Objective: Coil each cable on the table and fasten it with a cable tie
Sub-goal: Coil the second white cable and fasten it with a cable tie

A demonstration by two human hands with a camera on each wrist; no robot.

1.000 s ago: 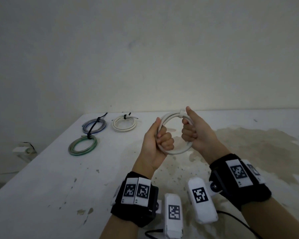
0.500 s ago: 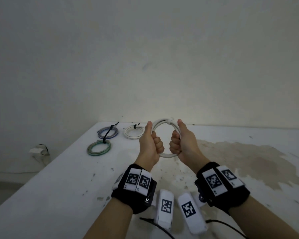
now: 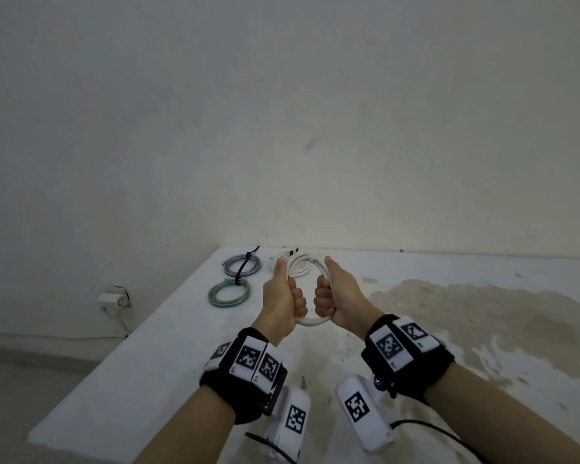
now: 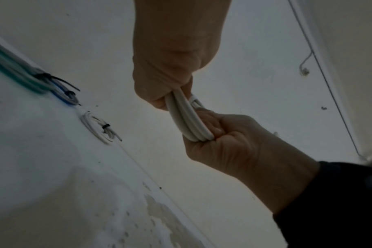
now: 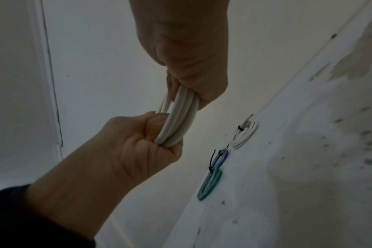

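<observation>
No words, brand names or numbers can be read anywhere in these views. The only signs are square black-and-white coded markers, printed on white plates fixed to the black left wristband [image 3: 248, 361] and the black right wristband [image 3: 403, 348], and on the two white camera housings, the left housing [image 3: 293, 417] and the right housing [image 3: 360, 409], that hang below the wrists. Tiny dark marks sit at the lower edge of some plates, too small to make out, and both wrist views show no markings of any kind.
</observation>
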